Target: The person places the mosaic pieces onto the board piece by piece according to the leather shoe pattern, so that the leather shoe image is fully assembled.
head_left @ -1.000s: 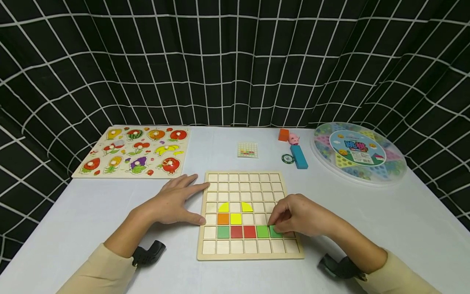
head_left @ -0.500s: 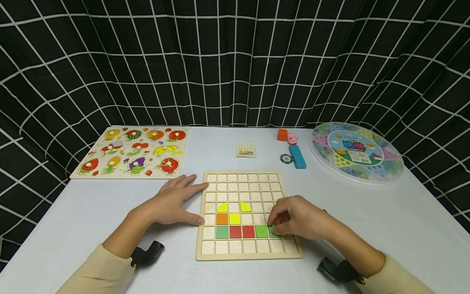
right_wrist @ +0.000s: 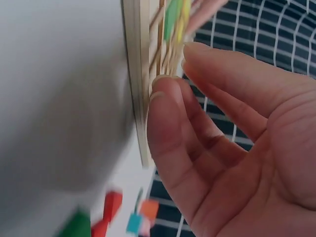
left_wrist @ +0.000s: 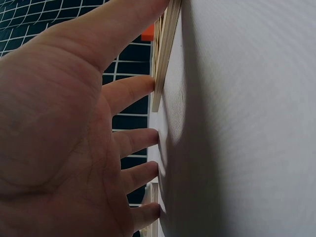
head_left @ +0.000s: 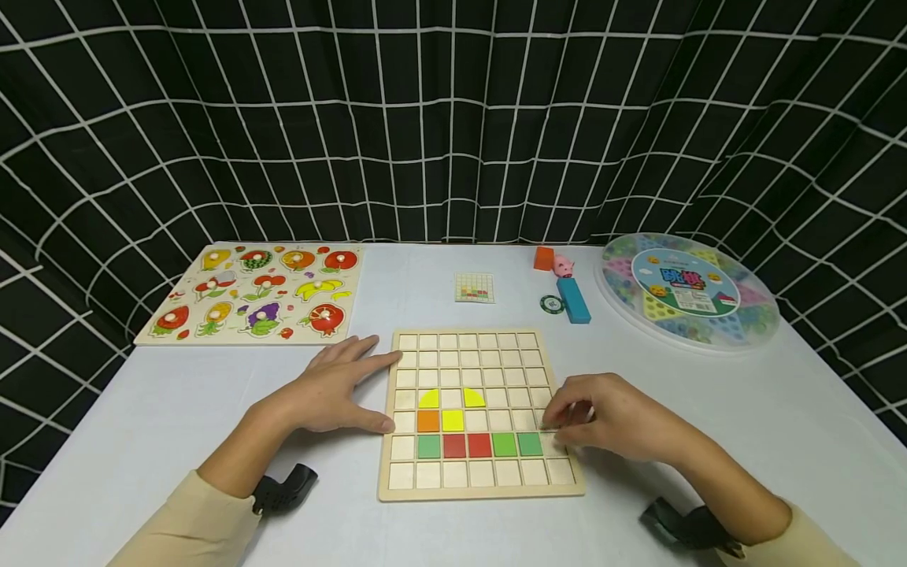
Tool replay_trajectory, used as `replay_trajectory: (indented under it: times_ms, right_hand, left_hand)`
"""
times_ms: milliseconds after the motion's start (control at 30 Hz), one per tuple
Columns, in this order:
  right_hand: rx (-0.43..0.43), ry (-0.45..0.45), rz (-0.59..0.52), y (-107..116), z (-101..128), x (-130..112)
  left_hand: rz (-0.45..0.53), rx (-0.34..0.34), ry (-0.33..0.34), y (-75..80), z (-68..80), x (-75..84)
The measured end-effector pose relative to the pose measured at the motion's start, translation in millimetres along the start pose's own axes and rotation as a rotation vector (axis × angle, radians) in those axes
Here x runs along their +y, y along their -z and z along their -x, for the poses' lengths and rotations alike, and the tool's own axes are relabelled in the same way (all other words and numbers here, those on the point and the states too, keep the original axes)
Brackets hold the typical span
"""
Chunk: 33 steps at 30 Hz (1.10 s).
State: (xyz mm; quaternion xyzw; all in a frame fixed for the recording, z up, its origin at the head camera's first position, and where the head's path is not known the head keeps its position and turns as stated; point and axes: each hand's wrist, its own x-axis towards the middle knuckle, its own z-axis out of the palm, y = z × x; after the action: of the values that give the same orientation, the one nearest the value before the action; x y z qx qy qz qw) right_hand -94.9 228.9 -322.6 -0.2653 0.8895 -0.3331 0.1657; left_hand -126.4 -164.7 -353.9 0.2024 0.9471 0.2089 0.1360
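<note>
I keep my left hand (head_left: 333, 390) flat, fingers straight, bracing the wooden grid board's (head_left: 482, 492) left edge so it cannot slide. The green tile (head_left: 529, 443) sits seated in the coloured row, and my right hand (head_left: 612, 417), loosely curled and empty beside it, should lift clear without nudging it.

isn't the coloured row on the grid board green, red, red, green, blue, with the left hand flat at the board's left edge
Not quite: the last tile is green, not blue, as the head view shows. The rest holds: the left hand lies flat at the left edge of the grid board.
</note>
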Motion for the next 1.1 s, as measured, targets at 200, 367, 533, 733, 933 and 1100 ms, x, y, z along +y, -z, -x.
replay_trajectory:
  times_ms: [200, 367, 533, 733, 933, 1100]
  right_hand:
    - [0.054, -0.058, 0.090, 20, 25, 19]
    - [0.043, -0.170, 0.145, 33, 45, 35]
    - [0.029, -0.301, 0.194, 40, 59, 50]
    - [0.059, -0.368, 0.232, 36, 57, 57]
    - [0.090, -0.387, 0.234, 33, 50, 55]
    - [0.062, -0.394, 0.212, 29, 50, 53]
  left_hand:
    - [0.002, -0.001, -0.004, -0.5, -0.9, -0.4]
    - [0.004, -0.002, -0.004, -0.5, -0.9, -0.4]
    - [0.002, -0.010, -0.006, 0.4, -0.9, 0.3]
    - [0.004, -0.014, -0.002, 2.9, 0.3, -0.8]
    - [0.012, -0.014, -0.004, 1.7, 0.2, -1.3]
    - [0.002, -0.018, 0.000, 1.7, -0.8, -0.5]
